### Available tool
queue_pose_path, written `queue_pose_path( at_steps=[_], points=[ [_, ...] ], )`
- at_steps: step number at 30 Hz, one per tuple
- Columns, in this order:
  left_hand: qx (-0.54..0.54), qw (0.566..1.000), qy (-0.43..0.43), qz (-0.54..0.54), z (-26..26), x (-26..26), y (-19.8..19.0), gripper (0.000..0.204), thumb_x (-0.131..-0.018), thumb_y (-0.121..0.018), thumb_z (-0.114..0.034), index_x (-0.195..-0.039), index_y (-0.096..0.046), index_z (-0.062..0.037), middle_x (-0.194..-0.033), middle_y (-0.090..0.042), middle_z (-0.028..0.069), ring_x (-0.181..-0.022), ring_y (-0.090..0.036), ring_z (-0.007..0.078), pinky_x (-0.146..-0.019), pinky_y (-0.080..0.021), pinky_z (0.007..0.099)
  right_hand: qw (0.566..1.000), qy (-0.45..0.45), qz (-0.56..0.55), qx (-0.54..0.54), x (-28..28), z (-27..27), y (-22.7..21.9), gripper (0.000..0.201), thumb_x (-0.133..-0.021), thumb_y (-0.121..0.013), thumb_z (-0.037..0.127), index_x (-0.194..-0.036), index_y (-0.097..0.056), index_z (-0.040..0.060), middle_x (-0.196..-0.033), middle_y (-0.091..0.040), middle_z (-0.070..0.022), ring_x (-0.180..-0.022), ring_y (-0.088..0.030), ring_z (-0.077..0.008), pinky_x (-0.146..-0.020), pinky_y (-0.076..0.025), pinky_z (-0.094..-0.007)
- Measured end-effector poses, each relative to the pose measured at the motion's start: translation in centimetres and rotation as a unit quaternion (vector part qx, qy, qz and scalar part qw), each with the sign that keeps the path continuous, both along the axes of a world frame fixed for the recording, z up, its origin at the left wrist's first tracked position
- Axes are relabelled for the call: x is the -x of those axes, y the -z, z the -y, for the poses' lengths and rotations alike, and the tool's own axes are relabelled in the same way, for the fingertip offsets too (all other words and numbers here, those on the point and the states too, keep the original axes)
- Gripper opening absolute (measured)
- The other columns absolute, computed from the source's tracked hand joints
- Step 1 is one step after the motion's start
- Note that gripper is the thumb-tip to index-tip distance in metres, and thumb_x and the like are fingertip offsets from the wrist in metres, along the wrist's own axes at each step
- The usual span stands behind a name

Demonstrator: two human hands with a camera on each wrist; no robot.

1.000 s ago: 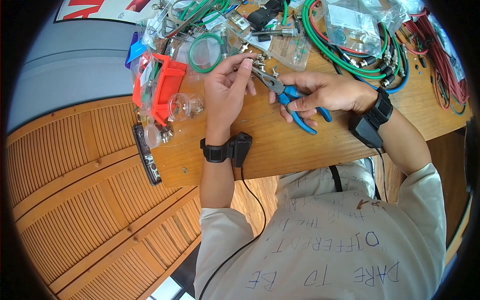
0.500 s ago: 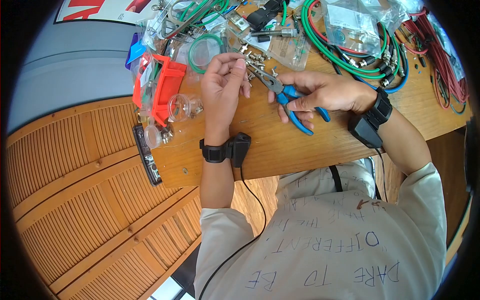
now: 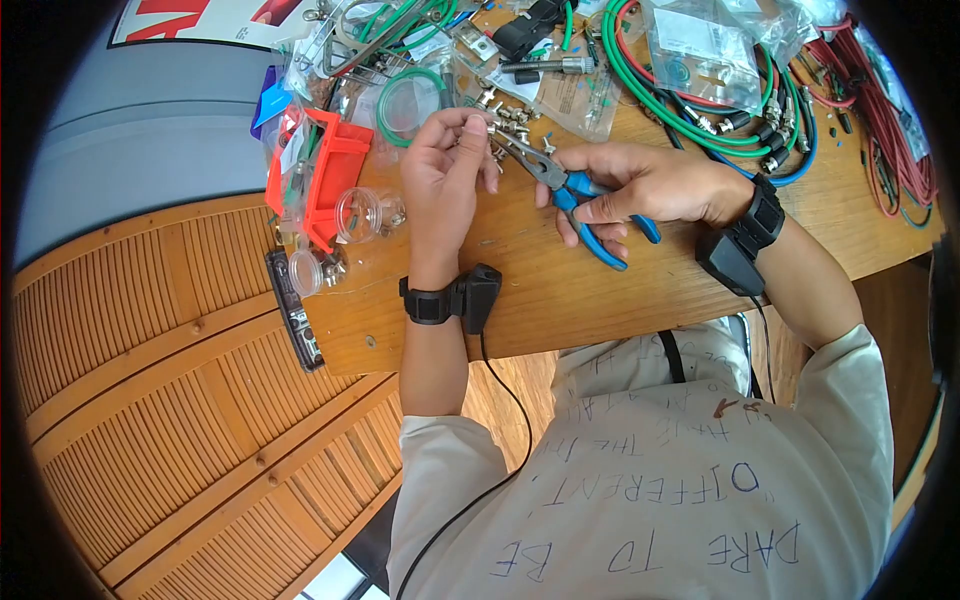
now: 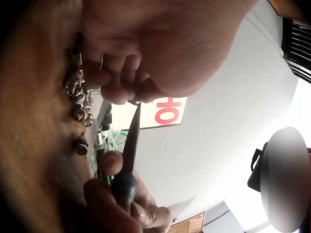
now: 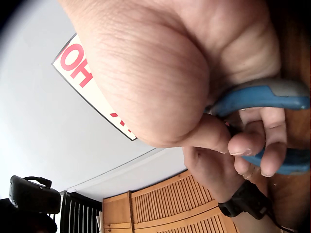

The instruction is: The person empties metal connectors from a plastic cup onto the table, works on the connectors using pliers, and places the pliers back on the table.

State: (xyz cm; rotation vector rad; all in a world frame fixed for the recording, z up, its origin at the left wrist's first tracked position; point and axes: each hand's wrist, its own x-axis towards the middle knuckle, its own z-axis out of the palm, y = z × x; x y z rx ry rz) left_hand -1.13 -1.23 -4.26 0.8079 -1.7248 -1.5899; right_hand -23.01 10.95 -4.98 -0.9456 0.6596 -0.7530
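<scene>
My right hand [image 3: 655, 185] grips the blue handles of long-nose pliers [image 3: 548, 172], with the nose angled up-left. Its fingers curl round the handles in the right wrist view. My left hand [image 3: 440, 195] pinches a small metal piece [image 4: 134, 101] between thumb and index finger. The tip of the pliers reaches right to that piece in the left wrist view. Most of the piece is hidden by the fingertips. Several loose metal connectors [image 3: 515, 117] lie on the table just beyond the pliers' tip.
Left of my hands stand a red plastic bin [image 3: 338, 170] and a clear jar [image 3: 358, 213] on its side. Coiled green cable [image 3: 640, 85] with metal-ended plugs lies at the back right, a red cable bundle [image 3: 880, 120] beyond it. A plastic bag [image 3: 705, 60] covers part of the coils.
My left hand has shifted slightly left, and the pliers' nose has moved a little left with it. More of the loose connectors shows. Both grips stay the same.
</scene>
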Motion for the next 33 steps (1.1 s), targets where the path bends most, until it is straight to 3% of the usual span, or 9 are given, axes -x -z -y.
queue_pose_path(
  at_steps=[14, 22, 33],
  points=[
    [-0.012, 1.0, 0.002, 0.017, -0.11, 0.08, -0.05, 0.026, -0.11, -0.063, -0.024, -0.114, -0.07, 0.0007, -0.08, -0.064, 0.003, -0.061, -0.058, 0.0095, -0.056, -0.045, 0.0235, 1.0, -0.002, -0.006, 0.007, -0.06, 0.01, 0.15, 0.03, -0.105, -0.052, -0.003, -0.135, -0.053, 0.0015, -0.106, -0.071, -0.0107, -0.069, -0.062, -0.011, -0.066, -0.052, -0.0248],
    [0.023, 0.998, -0.005, 0.052, -0.45, 0.21, -0.55, 0.027, -0.11, -0.061, -0.024, -0.121, -0.071, -0.0006, -0.073, -0.067, 0.0012, -0.062, -0.06, 0.0066, -0.058, -0.042, 0.0228, 1.0, -0.003, -0.009, 0.003, -0.08, 0.02, 0.12, 0.03, -0.105, -0.053, -0.003, -0.135, -0.053, 0.0018, -0.106, -0.071, -0.0108, -0.069, -0.061, -0.0102, -0.065, -0.051, -0.0246],
    [0.031, 0.998, -0.001, 0.046, -0.5, 0.26, -0.53, 0.032, -0.11, -0.062, -0.022, -0.131, -0.068, 0.0007, -0.08, -0.069, 0.0018, -0.064, -0.061, 0.0072, -0.059, -0.043, 0.0232, 1.0, 0.002, -0.029, 0.005, -0.27, -0.11, 0.16, 0.028, -0.105, -0.053, -0.003, -0.133, -0.052, 0.0016, -0.105, -0.071, -0.0113, -0.069, -0.064, -0.0126, -0.064, -0.053, -0.0263]
  ],
)
